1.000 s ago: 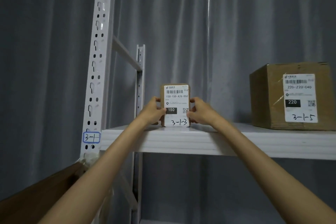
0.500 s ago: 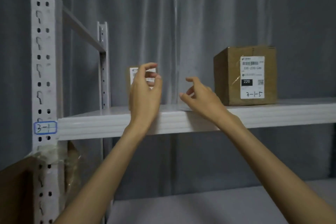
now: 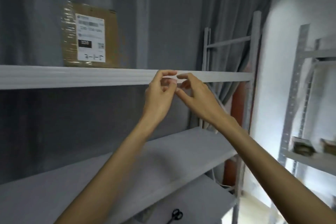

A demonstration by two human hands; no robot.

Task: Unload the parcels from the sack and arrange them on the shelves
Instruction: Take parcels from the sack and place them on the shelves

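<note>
Now both hands are off the small parcel set on the upper shelf a moment ago: the left hand and right hand hang empty, fingers loosely curled, fingertips nearly meeting before the shelf edge. That parcel is out of view; the larger parcel stands up and left of the hands, so the next step is probably returning to the sack.

Pale grey metal shelving against a dark grey curtain. On the upper shelf, toward the left: one brown cardboard parcel, upright, white label facing out (print blurred). Middle shelf bare where visible. On the lowest shelf: black scissors near the front. At far right, a second rack carrying small blurred items.
</note>
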